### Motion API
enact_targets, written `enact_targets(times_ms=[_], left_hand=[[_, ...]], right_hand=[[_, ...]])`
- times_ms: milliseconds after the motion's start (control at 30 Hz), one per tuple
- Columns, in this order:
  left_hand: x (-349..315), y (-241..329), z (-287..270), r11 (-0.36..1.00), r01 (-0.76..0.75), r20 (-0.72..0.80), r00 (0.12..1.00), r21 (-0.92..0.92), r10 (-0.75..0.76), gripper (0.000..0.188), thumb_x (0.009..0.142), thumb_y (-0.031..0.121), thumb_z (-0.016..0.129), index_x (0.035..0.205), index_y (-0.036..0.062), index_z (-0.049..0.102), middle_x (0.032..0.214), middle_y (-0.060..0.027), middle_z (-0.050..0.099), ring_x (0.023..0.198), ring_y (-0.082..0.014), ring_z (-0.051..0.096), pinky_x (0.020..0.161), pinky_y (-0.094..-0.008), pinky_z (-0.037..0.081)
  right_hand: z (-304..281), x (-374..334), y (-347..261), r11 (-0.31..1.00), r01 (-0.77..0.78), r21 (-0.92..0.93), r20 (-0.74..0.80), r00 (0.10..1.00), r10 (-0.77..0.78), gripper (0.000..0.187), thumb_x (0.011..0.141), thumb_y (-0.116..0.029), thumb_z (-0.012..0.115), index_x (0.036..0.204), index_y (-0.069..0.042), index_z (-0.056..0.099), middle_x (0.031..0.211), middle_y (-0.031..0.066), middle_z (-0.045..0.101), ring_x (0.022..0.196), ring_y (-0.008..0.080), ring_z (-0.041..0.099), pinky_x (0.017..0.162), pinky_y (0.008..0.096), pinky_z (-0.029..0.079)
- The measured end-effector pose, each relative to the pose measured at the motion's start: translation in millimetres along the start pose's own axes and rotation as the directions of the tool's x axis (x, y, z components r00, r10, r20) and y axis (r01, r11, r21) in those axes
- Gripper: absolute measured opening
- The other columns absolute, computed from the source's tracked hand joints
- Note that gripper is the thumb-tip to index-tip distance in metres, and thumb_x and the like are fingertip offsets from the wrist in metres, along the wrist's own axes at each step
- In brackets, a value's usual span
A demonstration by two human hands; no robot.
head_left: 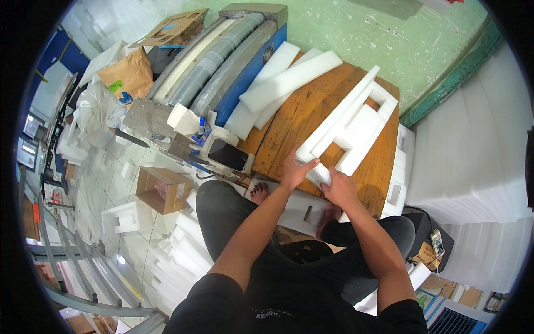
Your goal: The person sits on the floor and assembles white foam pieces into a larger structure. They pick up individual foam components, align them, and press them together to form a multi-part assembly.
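Observation:
A long white foam packing piece [360, 127] with rectangular cut-outs lies slantwise on the wooden table [289, 129]. At its near end, my left hand [295, 170] grips the left corner, thumb laid over the top. My right hand [340, 188] holds the same end from the right, fingers curled round the edge. The two thumbs are close to each other. Parts of both hands' fingers are hidden behind the foam. Farther back on the table, several loose white foam strips [292, 82] lie crossed over one another.
A roller machine [228, 58] with a blue side stands left of the table. Near it are a dark phone [227, 155] and a blue marker [202, 126]. A cardboard box [162, 190] sits on the floor at left. Tall stacks of foam sheets [467, 133] line the right side.

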State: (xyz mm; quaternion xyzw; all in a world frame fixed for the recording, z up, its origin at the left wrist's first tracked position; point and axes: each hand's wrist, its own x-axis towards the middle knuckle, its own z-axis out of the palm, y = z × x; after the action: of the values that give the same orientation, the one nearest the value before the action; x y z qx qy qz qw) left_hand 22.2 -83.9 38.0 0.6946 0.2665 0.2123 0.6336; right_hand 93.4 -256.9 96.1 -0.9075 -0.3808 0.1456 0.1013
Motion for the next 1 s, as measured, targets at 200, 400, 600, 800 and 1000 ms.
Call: enact_targets(times_ms=[200,400,600,800,1000], left_hand=[[-0.7,2.0,0.6,1.0,0.021,0.01,1.0,-0.003,-0.021,0.089,0.076,0.035,0.092,0.147,-0.0022,0.052,0.134,-0.023,0.066,0.124,-0.0299,0.063,0.106,-0.0404,0.048],[0.0,-2.0,0.6,1.0,0.006,0.002,1.0,-0.014,-0.006,0.089,0.076,0.035,0.092,0.147,-0.0009,0.053,0.132,-0.0227,0.067,0.123,-0.03,0.064,0.105,-0.0404,0.049],[-2.5,2.6,0.1,1.0,-0.001,-0.012,1.0,0.003,0.001,0.088,0.076,0.036,0.092,0.146,-0.0001,0.054,0.13,-0.0221,0.068,0.12,-0.0296,0.066,0.104,-0.0398,0.05],[-1.8,0.7,0.3,1.0,0.009,-0.011,1.0,0.0,-0.009,0.089,0.075,0.036,0.092,0.146,0.0001,0.054,0.13,-0.022,0.069,0.12,-0.0295,0.066,0.104,-0.0397,0.05],[-0.2,-4.7,1.9,1.0,-0.006,-0.018,1.0,-0.023,0.006,0.088,0.075,0.036,0.092,0.146,-0.0001,0.055,0.13,-0.0219,0.069,0.121,-0.0293,0.066,0.104,-0.0398,0.05]], right_hand=[[-1.6,-0.5,0.4,1.0,0.01,0.003,0.004,1.0,-0.01,0.043,0.086,-0.032,0.075,0.111,-0.002,0.056,0.092,0.026,0.073,0.089,0.0441,0.073,0.079,0.0535,0.057],[-4.1,-1.1,-1.9,1.0,0.013,0.0,0.0,1.0,-0.013,0.043,0.086,-0.032,0.075,0.111,-0.002,0.056,0.091,0.0267,0.073,0.088,0.0445,0.073,0.078,0.0541,0.057],[-3.8,-1.4,-1.7,1.0,0.013,0.014,-0.001,1.0,-0.013,0.043,0.086,-0.032,0.075,0.111,-0.002,0.057,0.091,0.0269,0.073,0.089,0.0446,0.073,0.079,0.0545,0.057],[-3.4,-1.1,-1.3,1.0,0.01,0.01,0.006,1.0,-0.01,0.043,0.086,-0.032,0.074,0.111,-0.002,0.057,0.092,0.0263,0.073,0.089,0.0446,0.073,0.079,0.0546,0.057],[-1.6,-0.7,-0.1,1.0,0.01,0.003,0.001,1.0,-0.01,0.043,0.086,-0.032,0.074,0.111,-0.002,0.057,0.092,0.0262,0.073,0.089,0.0444,0.073,0.079,0.054,0.057]])
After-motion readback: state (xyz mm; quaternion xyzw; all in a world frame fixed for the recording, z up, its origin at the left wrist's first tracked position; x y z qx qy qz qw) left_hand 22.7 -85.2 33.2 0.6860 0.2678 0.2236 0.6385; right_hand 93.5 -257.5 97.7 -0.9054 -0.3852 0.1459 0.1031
